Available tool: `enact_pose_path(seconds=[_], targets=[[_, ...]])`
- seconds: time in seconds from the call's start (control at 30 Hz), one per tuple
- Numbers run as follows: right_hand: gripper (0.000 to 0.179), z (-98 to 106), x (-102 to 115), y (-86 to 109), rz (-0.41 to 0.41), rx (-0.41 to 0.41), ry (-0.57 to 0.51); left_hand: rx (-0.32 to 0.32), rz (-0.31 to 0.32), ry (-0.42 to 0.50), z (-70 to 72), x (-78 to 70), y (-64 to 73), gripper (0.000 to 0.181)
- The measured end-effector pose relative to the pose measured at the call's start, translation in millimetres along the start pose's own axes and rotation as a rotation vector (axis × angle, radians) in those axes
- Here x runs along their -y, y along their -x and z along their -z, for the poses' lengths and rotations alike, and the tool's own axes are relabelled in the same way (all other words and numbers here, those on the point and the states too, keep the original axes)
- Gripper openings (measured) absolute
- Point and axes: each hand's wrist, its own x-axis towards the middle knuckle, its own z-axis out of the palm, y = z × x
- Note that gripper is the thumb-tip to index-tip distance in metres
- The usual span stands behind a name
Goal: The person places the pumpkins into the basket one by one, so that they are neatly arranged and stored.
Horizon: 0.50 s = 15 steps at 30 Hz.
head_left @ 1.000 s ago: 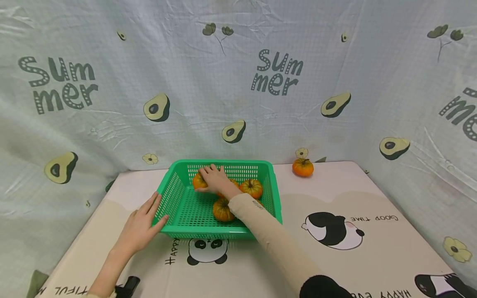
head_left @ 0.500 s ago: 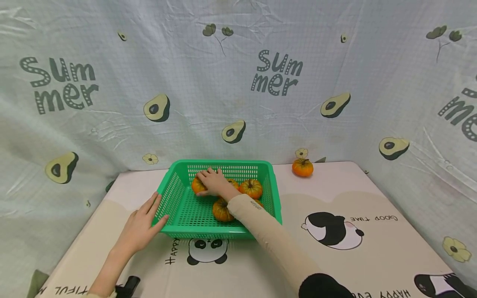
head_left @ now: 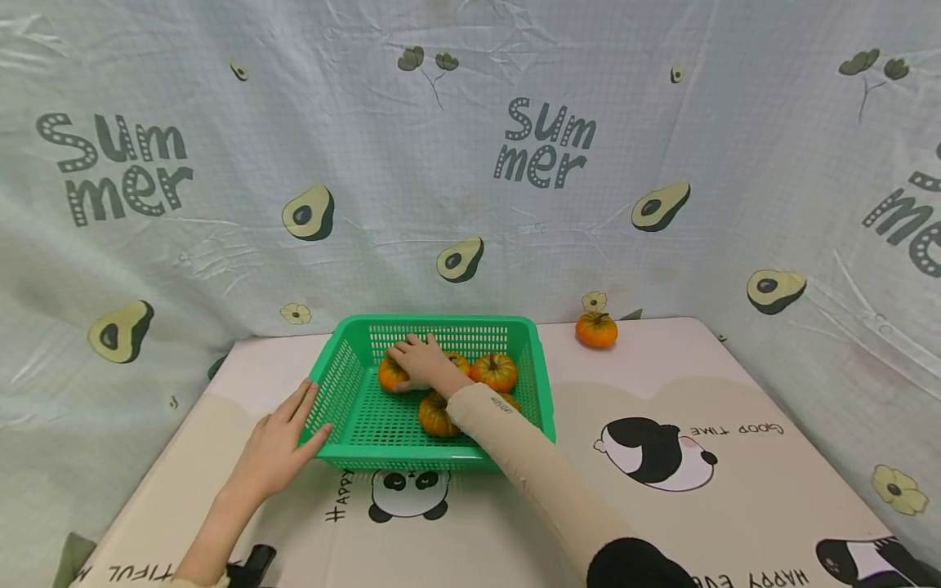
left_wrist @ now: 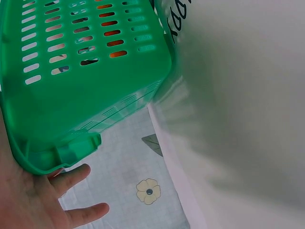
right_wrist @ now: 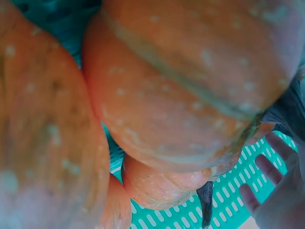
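Observation:
A green plastic basket (head_left: 434,459) with slotted sides holds several small orange pumpkins (head_left: 494,372). Inside its back left part, my right hand (head_left: 425,363) grips one pumpkin (head_left: 389,376), fingers over its top and thumb at the near side. In the right wrist view, large pumpkins (right_wrist: 186,81) fill the foreground, and the right hand's spread fingers (right_wrist: 269,169) show at the lower right. My left hand (head_left: 270,451) rests with extended fingers against the basket's left rim. The left wrist view shows its fingers (left_wrist: 71,180) reaching past the basket's rim handle (left_wrist: 71,150).
A single pumpkin (head_left: 596,331) sits on the table at the back, right of the basket. The table cover (head_left: 625,523) bears panda prints. A patterned curtain (head_left: 367,163) closes off the back and both sides.
My right hand has brought the pumpkin slightly down and nearer within the basket's back left part. The left hand and the basket have stayed in place.

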Motion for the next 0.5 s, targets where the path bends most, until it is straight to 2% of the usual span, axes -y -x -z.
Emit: enact_pose_path(seconds=[0.27, 0.5], targets=[[0.059, 2.9, -0.3, 0.9, 0.016, -0.049, -0.005, 0.002, 0.004, 0.001, -0.5, 0.0, 1.2, 0.065], [0.059, 6.2, -2.3, 1.8, 0.012, -0.079, -0.056, 0.006, 0.003, -0.001, 0.9, 0.0, 0.9, 0.065]])
